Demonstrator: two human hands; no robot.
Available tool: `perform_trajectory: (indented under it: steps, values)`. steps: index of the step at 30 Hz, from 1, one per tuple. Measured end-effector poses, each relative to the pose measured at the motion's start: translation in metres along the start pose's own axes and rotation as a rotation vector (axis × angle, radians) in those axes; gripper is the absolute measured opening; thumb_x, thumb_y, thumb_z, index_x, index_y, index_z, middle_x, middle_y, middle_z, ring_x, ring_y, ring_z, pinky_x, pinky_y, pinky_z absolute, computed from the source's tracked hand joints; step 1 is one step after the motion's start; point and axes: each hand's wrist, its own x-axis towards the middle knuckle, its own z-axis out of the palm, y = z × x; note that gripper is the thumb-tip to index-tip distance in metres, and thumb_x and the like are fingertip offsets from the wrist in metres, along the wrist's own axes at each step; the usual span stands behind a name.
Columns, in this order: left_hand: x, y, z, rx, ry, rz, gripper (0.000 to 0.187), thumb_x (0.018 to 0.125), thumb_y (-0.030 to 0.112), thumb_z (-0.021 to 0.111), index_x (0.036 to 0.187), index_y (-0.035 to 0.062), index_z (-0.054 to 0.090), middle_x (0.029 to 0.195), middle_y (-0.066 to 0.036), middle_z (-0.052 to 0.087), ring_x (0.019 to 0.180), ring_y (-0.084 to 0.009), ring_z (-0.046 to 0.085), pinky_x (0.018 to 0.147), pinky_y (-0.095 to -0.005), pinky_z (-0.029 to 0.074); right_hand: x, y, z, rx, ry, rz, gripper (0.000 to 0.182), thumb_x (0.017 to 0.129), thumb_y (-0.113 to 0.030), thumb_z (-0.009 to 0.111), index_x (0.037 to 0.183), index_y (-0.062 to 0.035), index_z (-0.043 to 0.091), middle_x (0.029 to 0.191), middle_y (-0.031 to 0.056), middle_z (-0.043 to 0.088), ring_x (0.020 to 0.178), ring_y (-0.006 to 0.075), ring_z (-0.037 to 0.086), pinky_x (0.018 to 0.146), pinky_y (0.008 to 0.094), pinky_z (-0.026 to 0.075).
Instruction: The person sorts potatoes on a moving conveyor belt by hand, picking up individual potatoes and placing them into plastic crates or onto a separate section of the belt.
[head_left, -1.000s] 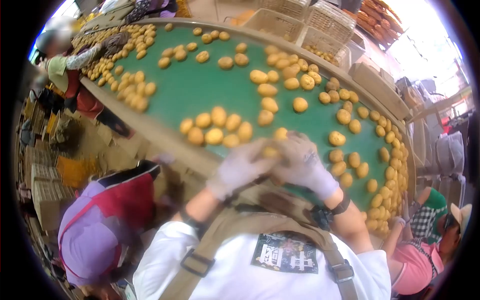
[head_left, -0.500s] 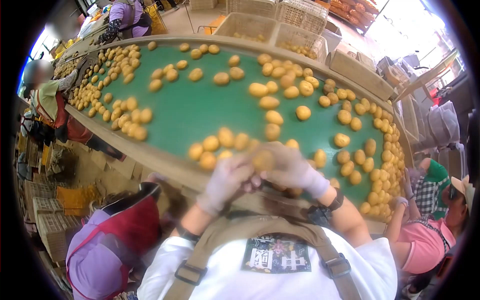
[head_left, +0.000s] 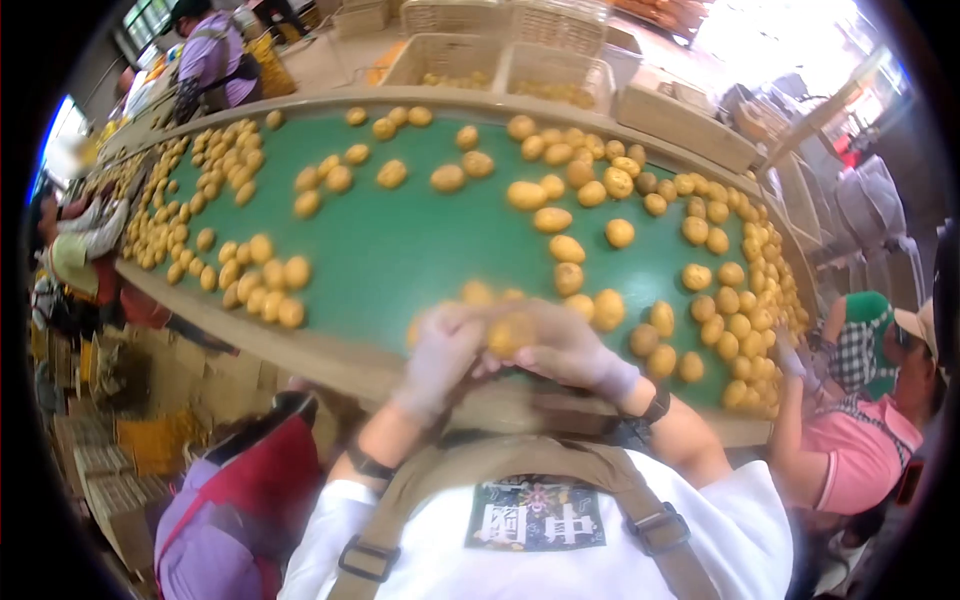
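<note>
Both my hands wear pale gloves and meet over the near edge of the green conveyor belt (head_left: 400, 245). A yellow potato (head_left: 510, 334) sits between them, its outline blurred, with the fingers and thumb of my right hand (head_left: 572, 345) wrapped round it. Close against its left side, my left hand (head_left: 442, 350) has its fingers curled; whatever lies inside them is hidden. Just beyond my fingers lies another potato (head_left: 477, 292), partly covered. To the right of my right hand a potato (head_left: 608, 310) rests among several others on the belt.
Potatoes (head_left: 755, 330) crowd the belt's right end, and more potatoes (head_left: 215, 165) spread over the left. Crates (head_left: 445, 62) stand behind the far rim. One person in pink (head_left: 860, 450) works at the right; another in purple and red (head_left: 240, 500) is close on my left.
The view has shifted, so the belt appears lower. My hands stay together around the potato, slightly further left in view. Potatoes that lay left of my hands are now mostly hidden behind them.
</note>
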Motion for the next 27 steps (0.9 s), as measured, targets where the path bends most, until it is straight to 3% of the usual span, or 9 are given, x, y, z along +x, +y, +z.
perform_trajectory:
  steps: [3, 6, 11, 14, 17, 20, 21, 24, 27]
  values:
    - [0.012, 0.006, -0.013, 0.404, 0.005, 0.094, 0.022, 0.095, 0.01, 0.056, 0.105, -0.0023, 0.071, 0.087, -0.009, 0.073, 0.073, -0.0176, 0.068, 0.067, -0.0274, 0.054, -0.003, -0.001, -0.019, -0.452, 0.31, 0.124, 0.057, 0.091, -0.017, 0.069, 0.143, -0.0053, 0.05, 0.119, 0.0097, 0.067, 0.103, 0.0225, 0.064, 0.098, 0.0366, 0.05]
    - [0.025, 0.002, -0.059, 1.13, 0.129, 0.466, 0.024, 0.093, 0.017, 0.063, 0.11, 0.0005, 0.07, 0.096, -0.015, 0.073, 0.091, -0.0309, 0.07, 0.086, -0.0384, 0.055, -0.048, -0.012, -0.061, -0.797, 0.755, 0.202, 0.056, 0.093, -0.026, 0.068, 0.143, -0.0071, 0.052, 0.119, 0.011, 0.066, 0.102, 0.0229, 0.063, 0.093, 0.0368, 0.051]
    - [0.036, 0.005, -0.072, 1.3, -0.119, 0.753, 0.041, 0.086, 0.026, 0.07, 0.122, 0.0063, 0.066, 0.117, -0.018, 0.066, 0.111, -0.0389, 0.062, 0.098, -0.0462, 0.05, -0.182, -0.001, -0.173, -0.959, 1.571, 0.436, 0.057, 0.096, -0.042, 0.064, 0.141, -0.0087, 0.053, 0.119, 0.0158, 0.063, 0.103, 0.0265, 0.061, 0.084, 0.0398, 0.052]
    - [0.051, -0.013, -0.047, 1.241, -0.469, 0.846, 0.048, 0.08, 0.029, 0.074, 0.125, 0.012, 0.066, 0.13, -0.016, 0.059, 0.122, -0.041, 0.055, 0.105, -0.0516, 0.045, -0.196, 0.053, -0.202, -1.369, 1.557, 0.625, 0.055, 0.094, -0.047, 0.066, 0.127, -0.0031, 0.064, 0.121, 0.0221, 0.063, 0.117, 0.0379, 0.056, 0.104, 0.0472, 0.043]
    - [0.055, -0.027, -0.028, 1.313, -0.708, 0.914, 0.051, 0.076, 0.029, 0.076, 0.125, 0.0157, 0.067, 0.133, -0.015, 0.056, 0.13, -0.0408, 0.049, 0.111, -0.0557, 0.038, -0.093, 0.025, -0.11, -1.089, 1.259, 0.389, 0.057, 0.092, -0.04, 0.069, 0.137, -0.0077, 0.058, 0.136, 0.0218, 0.053, 0.121, 0.0371, 0.056, 0.103, 0.0419, 0.046]
    - [0.059, -0.028, -0.036, 1.366, -0.764, 0.974, 0.053, 0.072, 0.028, 0.076, 0.123, 0.017, 0.067, 0.13, -0.014, 0.056, 0.135, -0.0403, 0.043, 0.116, -0.0575, 0.031, 0.005, 0.033, -0.058, -1.16, 0.918, 0.438, 0.057, 0.093, -0.038, 0.069, 0.141, -0.0119, 0.055, 0.143, 0.0219, 0.049, 0.125, 0.0394, 0.055, 0.105, 0.0441, 0.046]
    - [0.053, -0.022, -0.041, 1.43, -0.707, 0.957, 0.049, 0.071, 0.026, 0.075, 0.119, 0.0163, 0.069, 0.128, -0.014, 0.056, 0.134, -0.0403, 0.044, 0.114, -0.0562, 0.033, 0.031, 0.034, -0.043, -1.156, 0.85, 0.461, 0.055, 0.094, -0.036, 0.068, 0.141, -0.0112, 0.055, 0.146, 0.0219, 0.047, 0.125, 0.0401, 0.055, 0.105, 0.0445, 0.046]
    - [0.042, -0.004, -0.088, 1.486, -0.472, 0.95, 0.032, 0.069, 0.022, 0.071, 0.1, 0.0139, 0.071, 0.123, -0.014, 0.058, 0.123, -0.0395, 0.051, 0.104, -0.0524, 0.041, 0.077, 0.039, -0.033, -1.007, 0.518, 0.001, 0.051, 0.096, -0.034, 0.064, 0.14, -0.0099, 0.057, 0.135, 0.0242, 0.055, 0.121, 0.0432, 0.058, 0.102, 0.046, 0.049]
    - [0.036, 0.019, -0.175, 1.637, -0.138, 0.777, 0.011, 0.07, 0.016, 0.066, 0.08, 0.0112, 0.066, 0.109, -0.016, 0.062, 0.096, -0.0362, 0.06, 0.082, -0.0505, 0.047, 0.122, 0.002, -0.072, -1.109, 0.55, 0.024, 0.043, 0.095, -0.028, 0.061, 0.133, -0.0088, 0.06, 0.115, 0.024, 0.065, 0.111, 0.0415, 0.061, 0.096, 0.0488, 0.05]
